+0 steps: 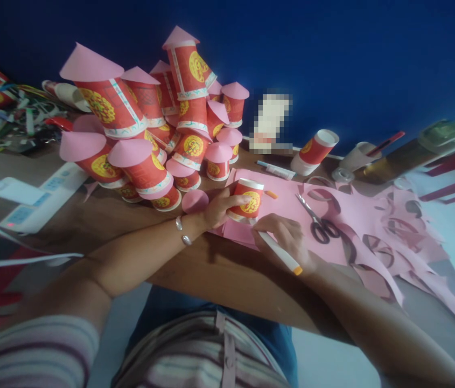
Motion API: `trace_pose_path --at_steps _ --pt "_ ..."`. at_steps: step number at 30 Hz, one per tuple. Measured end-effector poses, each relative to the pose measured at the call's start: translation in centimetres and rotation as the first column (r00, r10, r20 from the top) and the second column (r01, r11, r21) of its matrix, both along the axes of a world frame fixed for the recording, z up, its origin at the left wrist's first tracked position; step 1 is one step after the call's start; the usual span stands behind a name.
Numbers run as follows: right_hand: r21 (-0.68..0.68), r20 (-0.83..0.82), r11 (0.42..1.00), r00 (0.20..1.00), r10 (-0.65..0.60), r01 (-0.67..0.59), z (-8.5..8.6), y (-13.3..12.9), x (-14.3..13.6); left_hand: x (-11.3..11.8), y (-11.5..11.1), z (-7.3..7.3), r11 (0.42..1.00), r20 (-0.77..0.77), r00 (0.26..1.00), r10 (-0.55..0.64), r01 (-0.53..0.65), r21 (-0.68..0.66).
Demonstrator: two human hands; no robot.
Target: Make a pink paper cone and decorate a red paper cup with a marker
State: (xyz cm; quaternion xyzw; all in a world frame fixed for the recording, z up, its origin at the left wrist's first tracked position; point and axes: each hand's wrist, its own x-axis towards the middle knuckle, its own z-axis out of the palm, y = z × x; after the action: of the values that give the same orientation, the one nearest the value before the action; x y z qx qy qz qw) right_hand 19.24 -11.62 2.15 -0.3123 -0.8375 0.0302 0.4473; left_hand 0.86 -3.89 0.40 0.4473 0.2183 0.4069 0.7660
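My left hand (221, 207) is closed around a red paper cup (245, 196) with a yellow round emblem, its thumb across the front. Closed fingers of my right hand (281, 234) grip a white pen-shaped tube (279, 252) with an orange end, close to the cup's lower rim. The tube's front tip is hidden by the hand. Beyond the cup, a small orange cap (271, 194) lies on pink paper (287, 199). Dark-handled scissors (319, 221) rest on the paper, right of my right hand. A small pink cone (195, 201) sits left of the cup.
Several red cups with pink cone roofs (195, 145) are piled at the left. A white power strip (47, 196) lies nearer me. Stacked cups (316, 151), a bottle (421, 151) and a tape roll (342, 174) stand at the back right. Pink paper scraps (397, 237) spread rightward.
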Motion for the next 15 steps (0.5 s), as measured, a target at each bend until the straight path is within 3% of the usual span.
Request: trace_pose_path --at_steps 6,15 --pt "0.006 0.001 1.000 1.000 -0.003 0.003 0.18 0.05 -0.02 0.03 0.11 -0.05 0.999 0.027 0.999 -0.046 0.046 0.017" --pt "0.061 -0.015 0.997 0.998 -0.055 0.056 0.29 0.24 -0.19 0.03 0.00 0.01 1.000 0.032 0.999 -0.025 0.025 0.004"
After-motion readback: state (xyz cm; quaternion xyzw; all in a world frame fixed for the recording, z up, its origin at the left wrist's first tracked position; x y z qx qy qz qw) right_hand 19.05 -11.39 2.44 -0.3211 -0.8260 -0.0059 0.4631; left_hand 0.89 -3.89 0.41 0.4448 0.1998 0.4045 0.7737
